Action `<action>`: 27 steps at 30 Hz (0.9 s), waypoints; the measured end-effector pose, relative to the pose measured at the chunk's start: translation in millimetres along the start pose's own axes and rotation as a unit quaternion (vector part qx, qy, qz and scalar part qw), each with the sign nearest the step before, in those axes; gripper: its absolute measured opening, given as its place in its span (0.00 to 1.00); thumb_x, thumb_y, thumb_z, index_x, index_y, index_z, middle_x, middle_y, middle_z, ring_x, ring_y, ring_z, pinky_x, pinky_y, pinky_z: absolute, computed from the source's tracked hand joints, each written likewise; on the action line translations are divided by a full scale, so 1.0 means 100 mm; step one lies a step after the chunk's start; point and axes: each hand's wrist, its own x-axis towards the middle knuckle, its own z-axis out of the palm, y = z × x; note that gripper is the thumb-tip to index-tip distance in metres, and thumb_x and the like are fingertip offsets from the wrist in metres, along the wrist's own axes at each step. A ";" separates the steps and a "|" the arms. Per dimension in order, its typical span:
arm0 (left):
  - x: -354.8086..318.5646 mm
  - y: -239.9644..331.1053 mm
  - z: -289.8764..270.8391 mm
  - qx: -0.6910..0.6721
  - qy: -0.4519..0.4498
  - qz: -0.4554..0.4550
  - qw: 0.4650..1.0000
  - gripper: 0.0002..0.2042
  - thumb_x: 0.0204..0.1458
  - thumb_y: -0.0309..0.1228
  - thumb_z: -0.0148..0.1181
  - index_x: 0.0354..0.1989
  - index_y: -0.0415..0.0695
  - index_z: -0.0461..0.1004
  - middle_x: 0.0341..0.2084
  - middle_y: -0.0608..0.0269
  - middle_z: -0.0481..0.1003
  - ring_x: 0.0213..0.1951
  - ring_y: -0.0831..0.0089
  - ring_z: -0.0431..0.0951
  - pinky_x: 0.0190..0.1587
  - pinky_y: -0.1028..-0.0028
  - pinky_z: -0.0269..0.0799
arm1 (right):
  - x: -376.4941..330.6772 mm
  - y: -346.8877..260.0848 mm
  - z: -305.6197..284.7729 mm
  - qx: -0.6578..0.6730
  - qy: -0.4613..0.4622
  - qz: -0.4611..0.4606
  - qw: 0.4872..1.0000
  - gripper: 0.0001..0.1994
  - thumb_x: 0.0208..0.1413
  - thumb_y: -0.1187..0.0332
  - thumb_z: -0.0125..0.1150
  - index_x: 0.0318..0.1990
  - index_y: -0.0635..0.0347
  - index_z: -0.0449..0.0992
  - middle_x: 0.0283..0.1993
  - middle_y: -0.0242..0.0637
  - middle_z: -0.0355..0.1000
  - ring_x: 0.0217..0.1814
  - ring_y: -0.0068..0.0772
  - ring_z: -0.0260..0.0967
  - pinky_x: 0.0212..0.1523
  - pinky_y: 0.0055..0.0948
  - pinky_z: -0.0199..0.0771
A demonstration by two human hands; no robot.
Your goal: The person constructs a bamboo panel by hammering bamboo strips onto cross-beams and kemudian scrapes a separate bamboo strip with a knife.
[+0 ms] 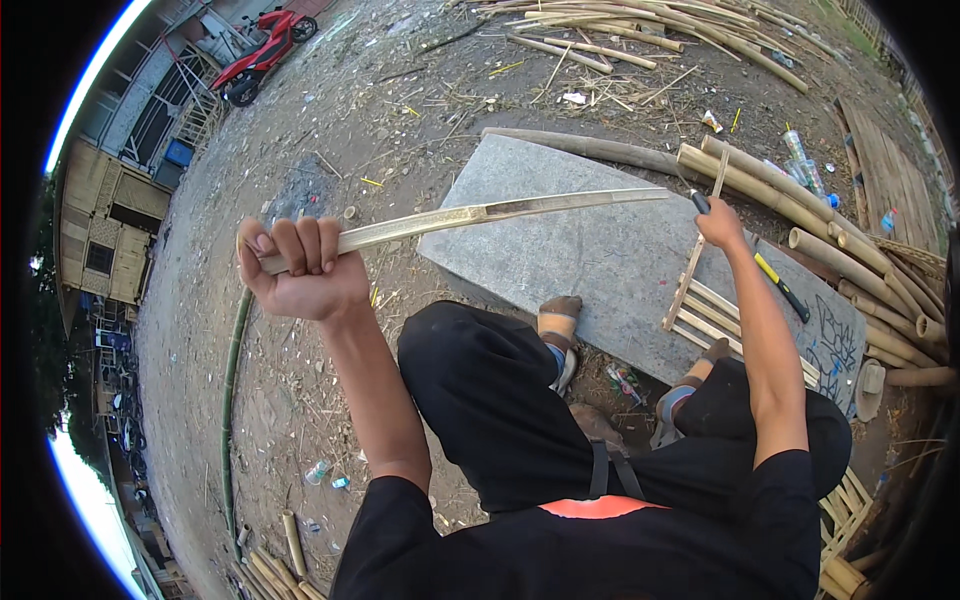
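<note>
My left hand [305,268] is closed round one end of a long split bamboo strip [430,222], raised at the left. The strip bows slightly and reaches right across the stone slab [520,230]. Its thin far end comes close to a black-handled tool [701,203]. My right hand [720,224] is wrapped round that tool; a thin curved part shows beyond the handle, too fine to tell its kind. Beside my right forearm, a bamboo slat frame [677,300] rests on the slab, partly hidden by the arm. A yellow-and-black handle [783,288] lies there too.
Bamboo poles [850,260] are stacked along the right, with more poles [640,20] at the far side. Plastic bottles [805,165] lie near the stack. A long green pole [233,400] runs along the littered ground at left. A red motorbike [262,55] stands far left.
</note>
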 end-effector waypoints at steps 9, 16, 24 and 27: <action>0.00 -0.05 0.33 -0.011 -0.116 -0.002 0.993 0.14 0.62 0.41 0.42 0.26 0.49 0.61 0.06 0.75 0.48 0.10 0.84 0.44 0.13 0.81 0.49 | -0.89 -1.00 0.05 0.795 -0.087 0.100 0.591 0.18 0.54 0.50 0.66 0.38 0.49 0.65 0.32 0.35 0.71 0.18 0.12 0.56 0.17 0.14 0.58; -0.16 -0.07 0.15 0.036 -0.172 -0.058 0.983 0.13 0.60 0.45 0.47 0.41 0.48 0.67 0.21 0.65 0.63 0.27 0.75 0.66 0.37 0.69 0.71 | -0.61 -1.26 0.47 0.870 -0.078 0.123 0.471 0.10 0.54 0.71 0.67 0.39 0.58 0.71 0.33 0.32 0.69 0.24 0.16 0.61 0.23 0.19 0.64; -0.56 0.23 -1.56 0.436 0.218 -0.261 0.833 0.32 0.55 0.48 0.60 0.63 0.46 0.56 0.55 0.56 0.66 0.58 0.63 0.66 0.59 0.56 0.64 | -0.20 -1.50 0.10 0.856 0.127 0.014 0.501 0.10 0.55 0.75 0.60 0.41 0.60 0.67 0.36 0.37 0.72 0.28 0.21 0.66 0.24 0.21 0.67; -0.40 0.50 -1.73 0.569 0.280 -0.135 0.762 0.24 0.57 0.39 0.58 0.59 0.43 0.62 0.50 0.60 0.70 0.53 0.69 0.69 0.53 0.65 0.68 | -0.35 -1.78 0.01 0.793 0.163 -0.085 0.581 0.10 0.55 0.75 0.59 0.42 0.59 0.65 0.39 0.39 0.75 0.27 0.19 0.65 0.24 0.20 0.67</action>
